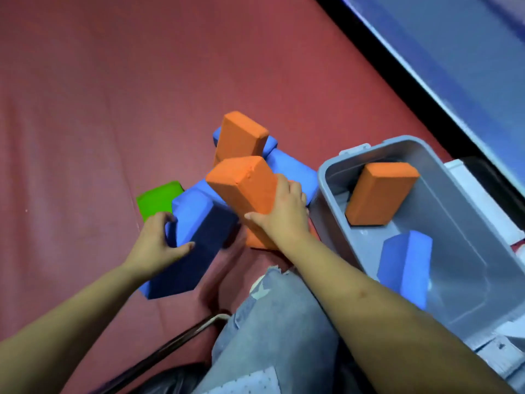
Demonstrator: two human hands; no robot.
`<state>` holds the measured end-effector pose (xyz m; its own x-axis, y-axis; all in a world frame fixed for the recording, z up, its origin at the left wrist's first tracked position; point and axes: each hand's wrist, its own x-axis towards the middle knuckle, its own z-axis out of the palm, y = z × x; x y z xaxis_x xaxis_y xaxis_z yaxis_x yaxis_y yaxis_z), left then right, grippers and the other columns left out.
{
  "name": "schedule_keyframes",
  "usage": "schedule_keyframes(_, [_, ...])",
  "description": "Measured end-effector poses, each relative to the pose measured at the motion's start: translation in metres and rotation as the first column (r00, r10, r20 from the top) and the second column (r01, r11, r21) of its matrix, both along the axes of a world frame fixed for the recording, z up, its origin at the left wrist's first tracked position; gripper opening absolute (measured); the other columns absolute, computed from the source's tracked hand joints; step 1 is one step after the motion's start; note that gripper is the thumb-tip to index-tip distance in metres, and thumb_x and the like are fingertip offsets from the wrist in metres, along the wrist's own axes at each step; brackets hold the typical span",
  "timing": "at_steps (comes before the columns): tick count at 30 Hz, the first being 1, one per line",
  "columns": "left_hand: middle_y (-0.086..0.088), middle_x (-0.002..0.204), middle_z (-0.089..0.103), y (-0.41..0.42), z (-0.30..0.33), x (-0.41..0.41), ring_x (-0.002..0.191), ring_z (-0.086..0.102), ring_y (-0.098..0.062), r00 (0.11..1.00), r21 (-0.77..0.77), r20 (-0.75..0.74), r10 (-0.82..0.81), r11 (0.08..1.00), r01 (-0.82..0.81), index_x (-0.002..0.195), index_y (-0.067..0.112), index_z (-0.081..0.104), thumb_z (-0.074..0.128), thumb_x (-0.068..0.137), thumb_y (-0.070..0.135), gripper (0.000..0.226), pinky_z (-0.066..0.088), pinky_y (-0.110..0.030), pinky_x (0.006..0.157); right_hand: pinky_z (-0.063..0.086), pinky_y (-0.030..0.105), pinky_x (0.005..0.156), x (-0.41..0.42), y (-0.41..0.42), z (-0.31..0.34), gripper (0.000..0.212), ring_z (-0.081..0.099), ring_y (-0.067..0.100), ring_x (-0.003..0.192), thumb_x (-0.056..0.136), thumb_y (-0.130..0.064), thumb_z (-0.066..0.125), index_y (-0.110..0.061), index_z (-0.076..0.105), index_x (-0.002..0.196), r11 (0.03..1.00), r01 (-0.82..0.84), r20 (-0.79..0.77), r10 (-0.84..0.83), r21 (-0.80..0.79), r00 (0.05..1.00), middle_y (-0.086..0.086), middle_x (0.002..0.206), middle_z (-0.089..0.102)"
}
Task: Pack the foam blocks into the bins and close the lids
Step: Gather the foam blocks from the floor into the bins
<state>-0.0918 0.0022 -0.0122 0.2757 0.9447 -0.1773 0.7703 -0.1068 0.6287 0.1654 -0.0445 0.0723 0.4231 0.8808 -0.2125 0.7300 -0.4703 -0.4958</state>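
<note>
Our right hand (284,211) grips an orange block (244,186) just left of the bin (326,177), nearer it; our left hand (154,240) seemingly clasps a blue block (199,223) farther left.

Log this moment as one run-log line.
left hand: grips blue block | right hand: grips orange block | grey bin: open, holds one orange, one blue

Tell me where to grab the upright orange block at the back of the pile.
Take the orange block by its upper half, fingers across the two broad faces, coming from above. It leans on the blue blocks with its top free; its base is buried in the pile.
</note>
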Motion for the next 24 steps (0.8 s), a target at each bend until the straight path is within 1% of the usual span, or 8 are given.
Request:
schedule_keyframes(3, [-0.002, 0.103, 0.046, 0.0, 0.057, 0.036, 0.096, 0.045, -0.021, 0.998, 0.124, 0.051, -0.047, 0.991, 0.041, 0.1, 0.014, 0.049, 0.082, 0.061, 0.038, 0.057, 0.036, -0.032, 0.08, 0.037, 0.043, 0.099, 0.025, -0.026, 0.045, 0.099, 0.037, 0.031, 0.126, 0.064, -0.048, 0.08, -0.021, 0.026, 0.142, 0.989, 0.094, 0.009, -0.096, 0.113, 0.995, 0.008, 0.133, 0.037])
schedule_keyframes(6, [-0.001, 0.102, 0.041, -0.012, 0.106, 0.083, 0.095, 0.042, -0.02, 0.994, 0.182, 0.053, -0.091, 0.98, 0.08, 0.104, 0.012, 0.048, 0.083, 0.068, 0.023, 0.051, 0.029, -0.028, 0.076, 0.036, 0.044, 0.1, 0.055, -0.057, 0.087, 0.1, 0.036, 0.031, 0.128, 0.066, -0.048, 0.079, -0.021, 0.024, 0.145, 0.961, 0.174, 0.045, -0.188, 0.215, 0.981, 0.008, 0.136, 0.036])
schedule_keyframes(12, [-0.004, 0.102, 0.043, -0.053, 0.146, 0.2, 0.097, 0.043, -0.024, 0.947, 0.279, 0.137, -0.289, 0.929, 0.243, 0.102, 0.011, 0.047, 0.082, 0.067, 0.025, 0.051, 0.034, -0.031, 0.078, 0.031, 0.04, 0.104, 0.128, -0.145, 0.125, 0.098, 0.035, 0.033, 0.128, 0.069, -0.04, 0.08, -0.015, 0.023, 0.145, 0.864, 0.379, 0.107, -0.433, 0.331, 0.895, 0.012, 0.137, 0.035])
schedule_keyframes(17, [-0.006, 0.105, 0.045, -0.106, 0.152, 0.294, 0.1, 0.043, -0.027, 0.907, 0.316, 0.125, -0.402, 0.883, 0.347, 0.104, 0.012, 0.047, 0.074, 0.066, 0.034, 0.051, 0.04, -0.041, 0.084, 0.028, 0.039, 0.106, 0.182, -0.218, 0.122, 0.096, 0.034, 0.035, 0.127, 0.071, -0.033, 0.08, -0.007, 0.022, 0.144, 0.789, 0.525, 0.083, -0.575, 0.319, 0.814, 0.017, 0.138, 0.033])
schedule_keyframes(19, [-0.006, 0.107, 0.045, -0.123, 0.154, 0.325, 0.102, 0.042, -0.026, 0.885, 0.331, 0.117, -0.45, 0.858, 0.392, 0.106, 0.012, 0.048, 0.074, 0.067, 0.035, 0.052, 0.038, -0.038, 0.083, 0.032, 0.041, 0.104, 0.198, -0.241, 0.12, 0.095, 0.035, 0.036, 0.127, 0.072, -0.032, 0.079, -0.006, 0.022, 0.143, 0.756, 0.575, 0.095, -0.627, 0.313, 0.773, 0.017, 0.138, 0.033])
schedule_keyframes(21, [-0.007, 0.11, 0.046, -0.134, 0.151, 0.35, 0.104, 0.044, -0.027, 0.865, 0.34, 0.125, -0.487, 0.84, 0.423, 0.107, 0.01, 0.049, 0.076, 0.069, 0.033, 0.052, 0.037, -0.038, 0.085, 0.033, 0.04, 0.103, 0.211, -0.256, 0.115, 0.093, 0.036, 0.035, 0.127, 0.073, -0.032, 0.079, -0.004, 0.023, 0.142, 0.738, 0.602, 0.105, -0.654, 0.306, 0.749, 0.018, 0.138, 0.034])
schedule_keyframes(23, [-0.007, 0.12, 0.046, -0.141, 0.144, 0.365, 0.114, 0.045, -0.028, 0.85, 0.332, 0.092, -0.519, 0.821, 0.465, 0.113, 0.01, 0.05, 0.076, 0.072, 0.036, 0.056, 0.035, -0.042, 0.095, 0.034, 0.037, 0.102, 0.221, -0.265, 0.109, 0.091, 0.038, 0.033, 0.127, 0.074, -0.031, 0.078, -0.004, 0.024, 0.141, 0.779, 0.58, 0.099, -0.613, 0.238, 0.784, 0.018, 0.138, 0.036])
schedule_keyframes(24, [-0.006, 0.13, 0.042, -0.144, 0.141, 0.369, 0.124, 0.04, -0.028, 0.846, 0.302, 0.059, -0.53, 0.817, 0.491, 0.121, 0.012, 0.049, 0.074, 0.074, 0.04, 0.06, 0.029, -0.046, 0.103, 0.035, 0.036, 0.101, 0.223, -0.267, 0.106, 0.09, 0.04, 0.032, 0.127, 0.075, -0.031, 0.078, -0.006, 0.024, 0.142, 0.822, 0.544, 0.097, -0.563, 0.171, 0.821, 0.017, 0.138, 0.036])
